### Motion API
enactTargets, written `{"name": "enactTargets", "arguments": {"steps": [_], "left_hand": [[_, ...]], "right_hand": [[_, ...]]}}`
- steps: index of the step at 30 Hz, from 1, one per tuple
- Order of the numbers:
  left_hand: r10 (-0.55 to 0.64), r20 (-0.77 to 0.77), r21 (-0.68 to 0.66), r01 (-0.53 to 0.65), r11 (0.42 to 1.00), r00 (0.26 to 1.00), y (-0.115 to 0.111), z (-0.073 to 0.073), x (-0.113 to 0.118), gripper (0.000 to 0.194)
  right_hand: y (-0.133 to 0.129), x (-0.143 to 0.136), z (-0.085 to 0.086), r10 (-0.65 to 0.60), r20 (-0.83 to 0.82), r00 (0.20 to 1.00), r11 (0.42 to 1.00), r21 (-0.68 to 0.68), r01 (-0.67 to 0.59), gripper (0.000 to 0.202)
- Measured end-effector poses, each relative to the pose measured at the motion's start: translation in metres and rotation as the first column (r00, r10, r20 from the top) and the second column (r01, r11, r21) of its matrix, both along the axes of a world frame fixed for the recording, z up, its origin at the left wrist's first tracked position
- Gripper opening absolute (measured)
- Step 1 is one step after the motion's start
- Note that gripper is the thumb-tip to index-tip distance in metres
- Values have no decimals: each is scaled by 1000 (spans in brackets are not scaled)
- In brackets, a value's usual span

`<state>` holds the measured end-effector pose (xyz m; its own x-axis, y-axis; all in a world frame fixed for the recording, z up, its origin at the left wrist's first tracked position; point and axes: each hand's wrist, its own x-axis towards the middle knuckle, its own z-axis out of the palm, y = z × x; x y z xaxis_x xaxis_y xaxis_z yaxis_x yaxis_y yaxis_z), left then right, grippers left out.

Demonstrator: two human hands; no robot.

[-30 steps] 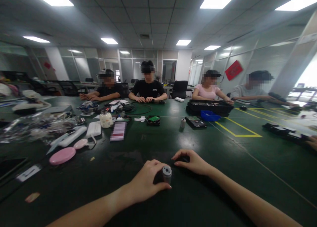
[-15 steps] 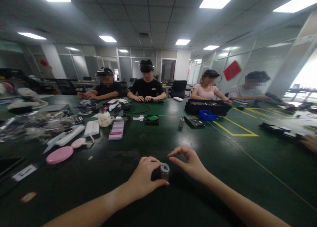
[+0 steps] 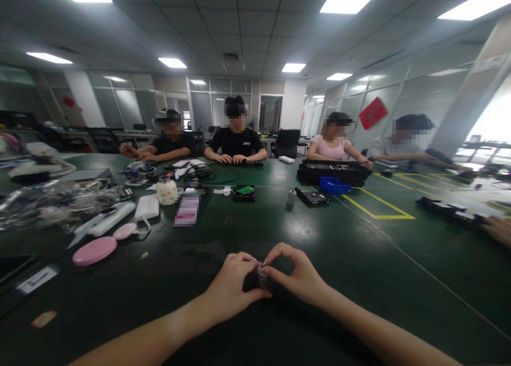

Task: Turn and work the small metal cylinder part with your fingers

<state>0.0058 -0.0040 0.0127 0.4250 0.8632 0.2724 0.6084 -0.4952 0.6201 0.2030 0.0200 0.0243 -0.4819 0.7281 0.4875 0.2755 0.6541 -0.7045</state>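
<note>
Green bench (image 3: 359, 259), metal cylinder (image 3: 262, 282) upright.
Left hand (image 3: 228, 282) grips its side; right hand (image 3: 297, 274) reaches its top, grasp unclear; whether any part is seated, I cannot tell.

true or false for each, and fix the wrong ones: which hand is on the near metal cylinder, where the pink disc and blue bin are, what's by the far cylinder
1. The left hand is around the near metal cylinder. True.
2. The right hand lies flat on the table. False: the right hand is raised, its fingertips at the top of the near metal cylinder.
3. The blue bin is in front of the black case. True.
4. The pink disc is right of both hands. False: the pink disc is to their left.
5. The far cylinder stands upright. True.
</note>
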Motion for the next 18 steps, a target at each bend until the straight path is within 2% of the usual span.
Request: {"name": "enactTargets", "arguments": {"steps": [5,10,14,18], "left_hand": [[10,30,-5,-9,1000,999,-2,0,2,36],[44,52,-52,-41,998,998,1,-1,4,34],[16,-22,56,-15,998,1000,23,4,-1,33],[30,-77,138,-19,990,997,61,11,-8,26]], "right_hand": [[-2,-5,1,11,-59,998,999,-49,-14,8],[4,-6,2,28,-39,999,999,-38,-29,10],[32,-7,9,104,13,994,994,-28,-104,10],[79,-16,14,119,27,992,992,-31,-119,16]]}}
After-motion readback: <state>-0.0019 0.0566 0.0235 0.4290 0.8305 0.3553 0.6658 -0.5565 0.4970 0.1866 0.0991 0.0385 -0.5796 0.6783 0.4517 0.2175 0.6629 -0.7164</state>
